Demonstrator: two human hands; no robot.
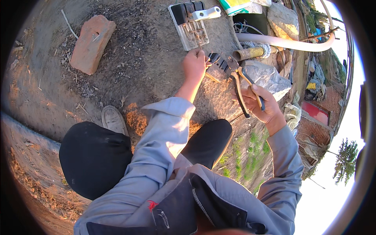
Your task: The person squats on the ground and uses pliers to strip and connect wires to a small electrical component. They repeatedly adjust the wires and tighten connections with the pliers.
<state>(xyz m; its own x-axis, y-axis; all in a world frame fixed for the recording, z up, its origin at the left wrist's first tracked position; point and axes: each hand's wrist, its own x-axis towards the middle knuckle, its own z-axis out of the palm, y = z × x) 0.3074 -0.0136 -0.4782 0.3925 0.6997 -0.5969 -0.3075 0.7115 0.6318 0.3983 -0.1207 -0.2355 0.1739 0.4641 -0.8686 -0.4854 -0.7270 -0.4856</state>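
Observation:
My right hand (260, 102) is wrapped round the handles of pliers (239, 76) with black-and-tan grips. The handles are spread, and the jaws point up and left, towards my left hand. My left hand (194, 64) is closed in a pinch on what looks like a thin wire (200, 47); its far end is hard to make out. Just beyond the fingers lies a white electrical switch box (189, 29) with black parts and a white handle (206, 13). A black slotted piece (222, 64) lies between my left hand and the plier jaws, partly hidden.
On the dirt ground at the left lies a brick (92, 44). A pale curved pipe (291, 42), a short tube (250, 53) and a silvery plastic sheet (264, 76) lie at the right. My shoe (114, 118) and dark-trousered knees are below.

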